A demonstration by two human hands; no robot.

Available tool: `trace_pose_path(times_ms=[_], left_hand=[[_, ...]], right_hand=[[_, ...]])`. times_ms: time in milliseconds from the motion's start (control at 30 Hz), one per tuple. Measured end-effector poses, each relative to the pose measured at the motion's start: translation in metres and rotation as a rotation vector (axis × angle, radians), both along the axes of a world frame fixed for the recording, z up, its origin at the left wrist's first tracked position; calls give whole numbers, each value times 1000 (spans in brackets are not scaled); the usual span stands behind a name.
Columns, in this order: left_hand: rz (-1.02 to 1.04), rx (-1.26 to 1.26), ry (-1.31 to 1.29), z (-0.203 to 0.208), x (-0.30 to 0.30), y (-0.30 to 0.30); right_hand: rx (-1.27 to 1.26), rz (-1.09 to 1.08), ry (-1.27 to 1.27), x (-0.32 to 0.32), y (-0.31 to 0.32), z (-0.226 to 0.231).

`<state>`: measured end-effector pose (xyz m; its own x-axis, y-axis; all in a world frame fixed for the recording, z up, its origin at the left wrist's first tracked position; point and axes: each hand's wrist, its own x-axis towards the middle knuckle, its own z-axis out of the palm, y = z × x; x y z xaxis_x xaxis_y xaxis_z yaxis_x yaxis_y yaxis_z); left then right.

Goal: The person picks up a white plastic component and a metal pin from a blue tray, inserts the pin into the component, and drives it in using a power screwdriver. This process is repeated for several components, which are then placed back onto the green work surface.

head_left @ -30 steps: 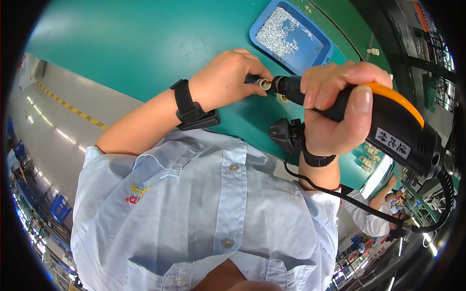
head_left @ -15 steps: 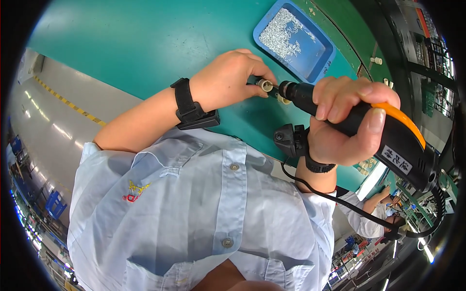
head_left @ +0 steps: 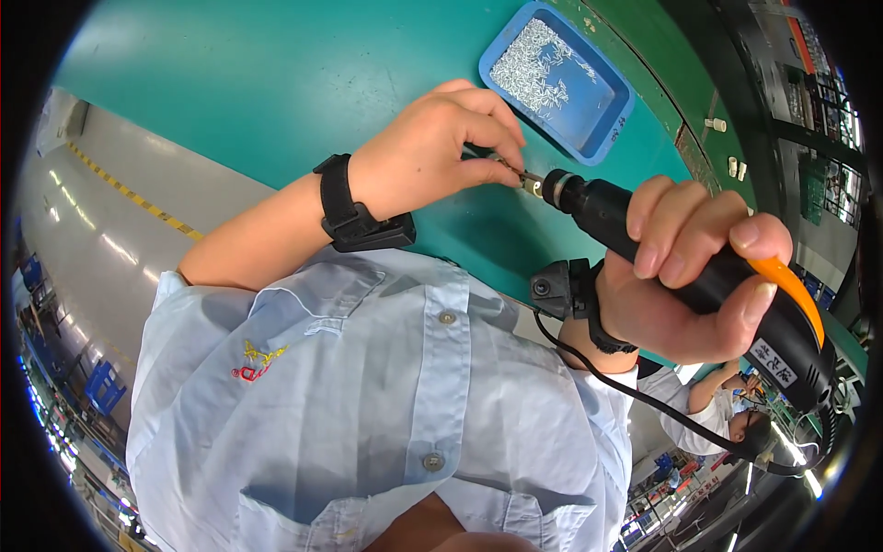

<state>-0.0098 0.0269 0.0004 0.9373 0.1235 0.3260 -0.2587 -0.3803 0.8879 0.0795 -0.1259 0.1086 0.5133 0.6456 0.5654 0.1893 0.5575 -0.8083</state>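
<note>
My right hand (head_left: 699, 267) is wrapped round a black electric screwdriver (head_left: 625, 221) with an orange stripe. Its nose and thin bit point left toward my left hand (head_left: 451, 138). There, thumb and forefinger are pinched together right at the bit's tip; what lies between them is mostly hidden, with a dark edge showing behind the fingers. A small cream-coloured part (head_left: 533, 186) shows beside the bit, partly covered by it.
A blue tray (head_left: 602, 152) with a heap of small silvery screws (head_left: 529, 69) stands beyond my hands on the green table (head_left: 230, 83). Several small cream parts (head_left: 716, 124) lie at the far right. A cable (head_left: 644, 391) trails from my right wrist. Another person (head_left: 699, 414) sits at right.
The screwdriver and my right hand have moved right and slightly down. My left fingers have closed toward the bit tip, and the cream ring-shaped part seen in them before is now hidden.
</note>
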Motion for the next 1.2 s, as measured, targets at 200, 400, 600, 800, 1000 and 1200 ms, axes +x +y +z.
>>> trace_pose_path(times_ms=[200, 400, 600, 800, 1000, 1200], left_hand=[[29, 108, 18, 9, 0, 0], [165, 101, -18, 2, 4, -6], [-11, 89, 221, -8, 6, -3], [7, 93, 176, -9, 5, -2], [21, 90, 191, -6, 6, -4], [14, 89, 206, -4, 3, -4]], right_hand=[[1, 0, 19, -1, 4, -2], [-22, -47, 37, -1, 10, -5], [-100, -175, 39, -2, 17, -13], [-145, -205, 45, -1, 21, -15], [-158, -201, 62, -1, 23, -18], [-194, -213, 30, -5, 28, -19]])
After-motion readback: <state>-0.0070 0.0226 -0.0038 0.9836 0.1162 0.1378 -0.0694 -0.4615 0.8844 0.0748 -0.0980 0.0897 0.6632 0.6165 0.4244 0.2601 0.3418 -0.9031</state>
